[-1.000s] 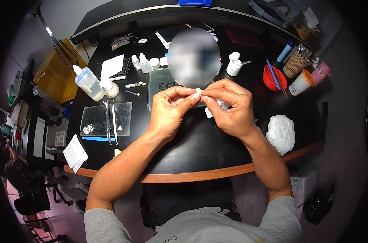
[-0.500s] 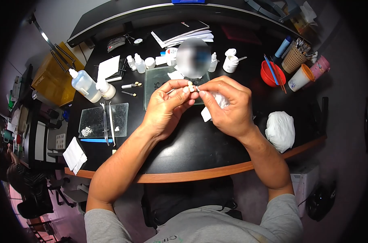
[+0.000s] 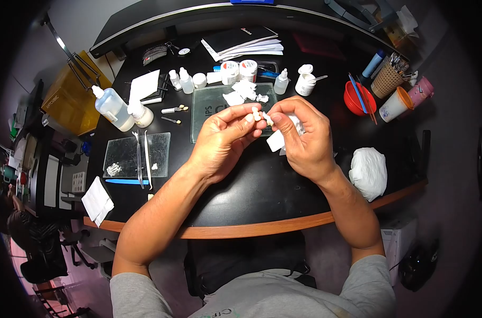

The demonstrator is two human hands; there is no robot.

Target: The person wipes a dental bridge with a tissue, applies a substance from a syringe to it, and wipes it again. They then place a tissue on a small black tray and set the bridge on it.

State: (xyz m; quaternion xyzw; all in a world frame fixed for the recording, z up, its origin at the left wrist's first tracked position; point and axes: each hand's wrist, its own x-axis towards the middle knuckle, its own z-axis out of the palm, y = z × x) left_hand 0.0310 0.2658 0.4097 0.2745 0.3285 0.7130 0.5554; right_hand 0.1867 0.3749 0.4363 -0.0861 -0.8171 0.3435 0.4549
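Above the black desk, my left hand [image 3: 223, 139] pinches a small cream tooth-shaped piece [image 3: 256, 113] between thumb and fingertips. Close by on the right, my right hand [image 3: 303, 139] holds a small whitish piece [image 3: 268, 120] in its fingertips, a little apart from the cream one. White crumpled tissue shows behind the fingers of my right hand. Beyond both hands lies a glass slab [image 3: 203, 100] with crumpled white paper [image 3: 244, 91] on it.
A second glass plate [image 3: 125, 153] at left bears tweezers and white bits. Bottles and jars [image 3: 230, 73] line the back. At right are a red bowl [image 3: 353, 100], a brush holder [image 3: 385, 78] and a white bundle [image 3: 368, 174]. A person sits at far left.
The small piece in my right hand has come slightly away from the cream piece and shows more. The view has shifted a little, and the jars behind the slab now show clearly.
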